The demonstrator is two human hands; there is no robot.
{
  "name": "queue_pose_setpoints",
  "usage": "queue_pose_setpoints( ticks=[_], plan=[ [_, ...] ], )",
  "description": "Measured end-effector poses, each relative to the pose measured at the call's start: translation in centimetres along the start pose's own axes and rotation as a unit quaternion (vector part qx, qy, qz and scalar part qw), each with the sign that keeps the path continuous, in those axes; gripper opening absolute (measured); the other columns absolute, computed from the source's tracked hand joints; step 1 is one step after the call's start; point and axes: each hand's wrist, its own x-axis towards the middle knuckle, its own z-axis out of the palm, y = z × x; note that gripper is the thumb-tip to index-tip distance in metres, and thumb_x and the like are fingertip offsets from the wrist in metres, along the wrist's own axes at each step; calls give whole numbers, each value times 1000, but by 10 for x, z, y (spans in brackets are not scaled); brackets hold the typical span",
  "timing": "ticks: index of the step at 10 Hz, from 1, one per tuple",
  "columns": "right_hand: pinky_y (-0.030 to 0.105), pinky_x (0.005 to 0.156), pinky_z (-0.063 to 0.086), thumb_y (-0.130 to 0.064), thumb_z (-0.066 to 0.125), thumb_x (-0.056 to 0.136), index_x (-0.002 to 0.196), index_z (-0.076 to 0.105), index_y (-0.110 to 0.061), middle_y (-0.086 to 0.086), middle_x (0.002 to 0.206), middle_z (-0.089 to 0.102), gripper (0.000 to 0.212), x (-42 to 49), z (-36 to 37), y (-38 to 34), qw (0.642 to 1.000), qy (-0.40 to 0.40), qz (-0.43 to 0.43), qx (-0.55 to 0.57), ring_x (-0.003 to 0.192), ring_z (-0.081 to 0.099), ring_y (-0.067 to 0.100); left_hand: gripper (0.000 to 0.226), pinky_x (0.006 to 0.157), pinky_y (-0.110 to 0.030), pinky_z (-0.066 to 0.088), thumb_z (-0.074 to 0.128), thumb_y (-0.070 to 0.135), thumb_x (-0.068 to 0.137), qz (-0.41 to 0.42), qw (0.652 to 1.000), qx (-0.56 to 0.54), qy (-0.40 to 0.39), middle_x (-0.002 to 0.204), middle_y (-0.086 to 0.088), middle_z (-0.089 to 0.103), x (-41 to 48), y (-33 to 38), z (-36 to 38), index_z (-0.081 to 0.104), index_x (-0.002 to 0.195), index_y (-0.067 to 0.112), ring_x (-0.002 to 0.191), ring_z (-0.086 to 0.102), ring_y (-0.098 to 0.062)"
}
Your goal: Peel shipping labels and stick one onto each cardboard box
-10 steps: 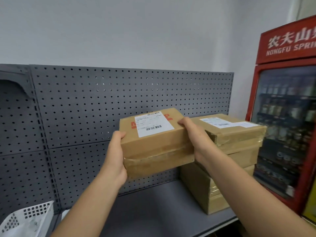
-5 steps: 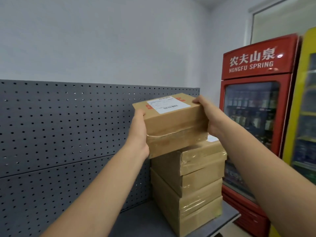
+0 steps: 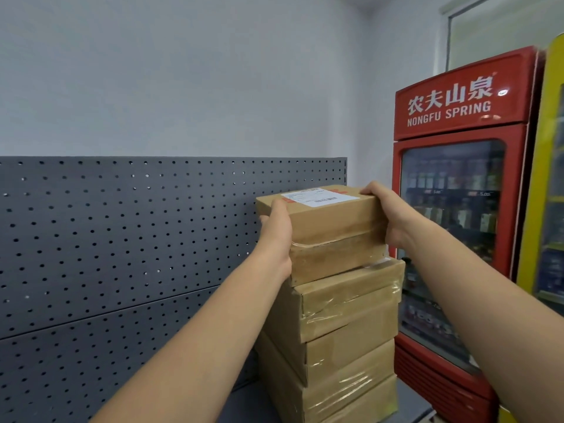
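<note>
At the right end of a grey shelf (image 3: pixel 241 406), against a dark pegboard (image 3: pixel 122 239), stands a pile of cardboard boxes (image 3: pixel 348 331), wrapped here and there in clear tape. Just to the right of the pile is a red drinks fridge (image 3: pixel 451 209) with a glass door and rows of bottles behind it. A yellow cabinet (image 3: pixel 549 178) stands at the far right edge of the view. A plain pale wall rises above the pegboard. Nothing lies between the person and the pile; only the two forearms cross the view.

Both hands hold the top box (image 3: pixel 335 233) by its ends. The left hand (image 3: pixel 276 236) clasps the left end, thumb up over the top edge and the fingers hidden behind the box. The right hand (image 3: pixel 387 215) grips the right end, with the fingers curled over the top far corner and the palm against the side. The box's bottom edge meets the top of the pile, set a little to the left. Whether it rests there or is carried I cannot tell.

One white label (image 3: pixel 320 197) is stuck flat on the lid of the top box, over a red mark. A sliver of a second label (image 3: pixel 378 264) peeps out from under it, on the box beneath. Below the top box the pile looks like three boxes, though tape and seams make that count unsure.
</note>
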Motion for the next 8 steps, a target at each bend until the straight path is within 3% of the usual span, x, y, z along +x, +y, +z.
queue_pose_setpoints(
  ticks=[1,3,4,5,6,7,8],
  plan=[
    [40,81,44,-56,71,70,101,65,-22,7,103,61,46,9,1,8,1000,-17,7,-3,95,57,24,69,79,-48,65,48,64,76,-13,999,38,5,121,-5,73,12,-2,2,58,135,30,103,75,-28],
    [43,84,44,-58,67,68,99,62,-23,7,104,60,48,27,-3,14,999,-20,17,-23,98,56,25,54,45,-28,56,45,61,94,-12,996,88,8,117,-7,73,11,-2,-2,57,134,26,99,72,-26],
    [43,84,43,-56,62,72,99,60,-22,8,103,60,43,28,-1,14,999,-18,9,-31,98,55,25,53,46,-24,53,41,61,98,-18,996,84,14,115,-6,73,13,-5,-3,56,134,25,96,70,-23],
    [43,84,43,-55,61,78,100,60,-22,8,103,60,40,24,1,13,999,-19,8,-28,98,55,25,60,60,-30,53,40,64,93,-25,995,95,23,115,-5,73,14,-4,-3,54,139,28,101,69,-24],
    [42,87,44,-55,62,83,101,60,-19,8,106,60,41,20,1,8,999,-23,10,-20,98,56,24,52,63,-32,53,47,61,91,-29,995,96,8,101,-3,77,7,6,-6,66,123,26,91,71,-23],
    [46,104,44,-64,62,89,124,54,-16,3,125,58,60,18,-1,5,999,-17,-24,11,114,55,24,40,63,-31,54,47,56,95,-29,996,82,0,78,0,78,4,11,-11,72,102,26,78,71,-23],
    [48,111,45,-63,60,92,135,57,-14,0,133,56,65,16,-6,1,992,63,-107,-14,125,53,26,69,93,-43,55,39,77,85,2,995,95,37,114,-2,74,9,10,-19,61,132,31,103,68,-25]
  ],
)
